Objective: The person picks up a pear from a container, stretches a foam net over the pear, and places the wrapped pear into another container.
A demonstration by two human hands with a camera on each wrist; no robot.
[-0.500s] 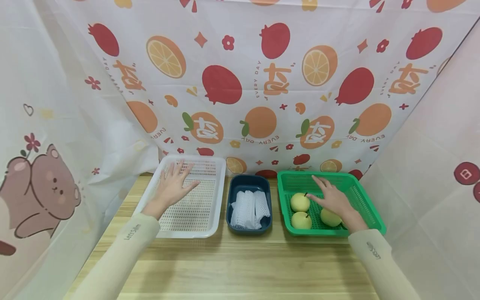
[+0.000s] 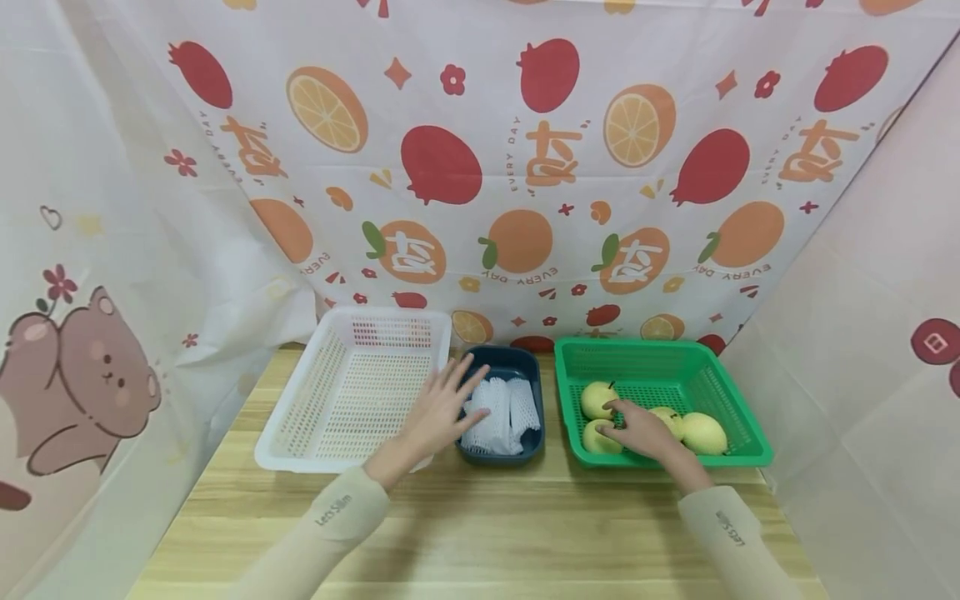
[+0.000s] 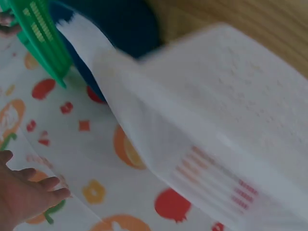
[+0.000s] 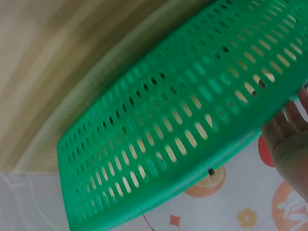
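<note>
In the head view, my left hand (image 2: 438,408) hovers at the left side of a navy box (image 2: 538,433), fingers spread over the white foam fruit nets (image 2: 491,417) lying in it. The left wrist view shows the same hand (image 3: 29,195) with its fingers apart. My right hand (image 2: 641,429) is inside the green basket (image 2: 663,354), its fingers bent at the right sides of two pale yellow pears. Its fingertips overlap the near pear (image 2: 596,437) and come right up to the far pear (image 2: 597,398).
Another two yellow pears (image 2: 705,433) sit at the right of the green basket. A white perforated basket (image 2: 375,400) stands left of the navy box. All three containers stand on a wooden table (image 2: 480,533), against a fruit-print cloth (image 2: 480,108).
My left hand has moved right, from over the white basket to over the navy box. The right hand has dropped nearer the two left pears, its fingers bending.
</note>
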